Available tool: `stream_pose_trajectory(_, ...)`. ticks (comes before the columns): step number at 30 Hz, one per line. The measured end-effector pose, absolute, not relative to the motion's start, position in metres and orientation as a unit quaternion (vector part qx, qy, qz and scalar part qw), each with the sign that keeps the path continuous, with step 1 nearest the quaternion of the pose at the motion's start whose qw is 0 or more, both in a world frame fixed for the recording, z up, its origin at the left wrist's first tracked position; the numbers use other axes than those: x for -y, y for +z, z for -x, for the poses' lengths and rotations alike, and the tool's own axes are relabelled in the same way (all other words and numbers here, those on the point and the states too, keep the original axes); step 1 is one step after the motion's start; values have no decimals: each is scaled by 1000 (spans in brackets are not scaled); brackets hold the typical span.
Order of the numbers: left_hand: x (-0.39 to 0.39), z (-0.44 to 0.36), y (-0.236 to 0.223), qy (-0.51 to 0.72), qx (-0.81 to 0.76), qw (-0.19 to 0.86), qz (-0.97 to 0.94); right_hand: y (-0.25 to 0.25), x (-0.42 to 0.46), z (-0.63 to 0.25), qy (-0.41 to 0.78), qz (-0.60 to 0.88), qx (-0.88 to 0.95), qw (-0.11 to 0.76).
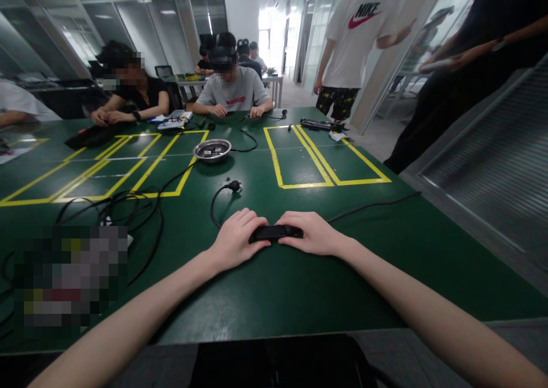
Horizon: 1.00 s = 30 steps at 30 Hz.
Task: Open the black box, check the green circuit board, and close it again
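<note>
A slim black power adapter (273, 233) lies level between my two hands, close to the green tabletop. My left hand (237, 238) is closed around its left end. The fingers and thumb of my right hand (311, 232) grip its right end and hide part of it. From behind my left hand a black cord curves up to a round plug (233, 186) on the table. A second black cable (372, 205) runs off to the right from behind my right hand.
A metal bowl (213, 149) with small metal parts stands beyond the plug. Tangled black cables (124, 202) and a pixelated patch lie at left. Yellow tape (306, 185) marks rectangles on the table (240, 311). Two people sit across; two stand at right.
</note>
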<state>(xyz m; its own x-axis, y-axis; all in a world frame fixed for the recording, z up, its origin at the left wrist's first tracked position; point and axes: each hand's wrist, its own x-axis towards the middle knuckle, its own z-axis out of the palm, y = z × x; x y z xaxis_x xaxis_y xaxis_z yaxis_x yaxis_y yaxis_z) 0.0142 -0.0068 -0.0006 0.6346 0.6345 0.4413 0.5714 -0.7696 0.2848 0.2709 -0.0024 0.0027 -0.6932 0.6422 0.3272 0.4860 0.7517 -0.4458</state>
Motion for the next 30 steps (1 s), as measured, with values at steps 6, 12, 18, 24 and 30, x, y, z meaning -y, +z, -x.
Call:
stream_pose_trajectory(6,5,-13,-2,276,-330,62,-901,1,2,-268,119,288,910,274)
stream_pose_trajectory(12,5,-12,-2,257,-332,65,-905,-3,3,-265,108,301,909,269)
stream_pose_trajectory(18,6,-13,-5,244,-351,76,-901,-3,2,-264,79,297,910,278)
stream_pose_trajectory(24,7,-12,-3,231,-338,73,-910,-1,4,-261,86,279,921,257)
stream_pose_trajectory(30,10,-14,-1,235,-333,68,-911,0,5,-259,96,281,920,255)
